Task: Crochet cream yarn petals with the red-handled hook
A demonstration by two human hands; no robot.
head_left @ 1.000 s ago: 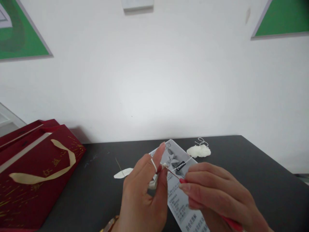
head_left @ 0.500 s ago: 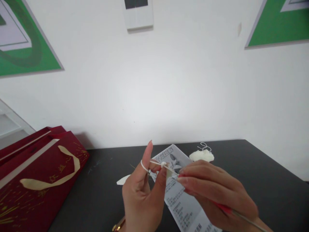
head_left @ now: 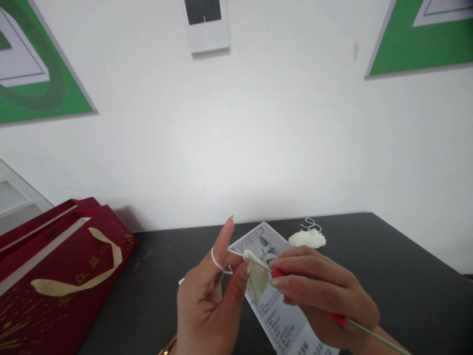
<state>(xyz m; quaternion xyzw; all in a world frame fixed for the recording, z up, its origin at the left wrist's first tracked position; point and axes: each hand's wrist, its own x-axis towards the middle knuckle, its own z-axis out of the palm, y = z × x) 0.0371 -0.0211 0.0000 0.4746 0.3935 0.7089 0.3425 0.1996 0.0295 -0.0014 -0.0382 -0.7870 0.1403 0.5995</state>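
Observation:
My left hand (head_left: 210, 291) pinches a small off-white crocheted piece (head_left: 258, 282) between thumb and fingers, its index finger raised. White yarn (head_left: 217, 261) loops round that finger and runs to the top of the piece. In my right hand (head_left: 325, 291) is a crochet hook (head_left: 335, 318) with a red grip, its metal shaft showing past the hand at lower right. The hook's thin tip meets the upper edge of the piece. Whether yarn is caught on the tip is too small to tell.
Beneath my hands lies a printed instruction sheet (head_left: 281, 325) on the black table (head_left: 155, 291). An off-white yarn bundle (head_left: 308, 238) with a loose strand sits behind my right hand. Dark red gift bags (head_left: 92, 266) stand at the left. The white wall (head_left: 258, 148) rises behind the table.
More of the crocheted piece shows below my left thumb, hanging towards the sheet. Both hands have shifted slightly left. The camera view has tilted a little.

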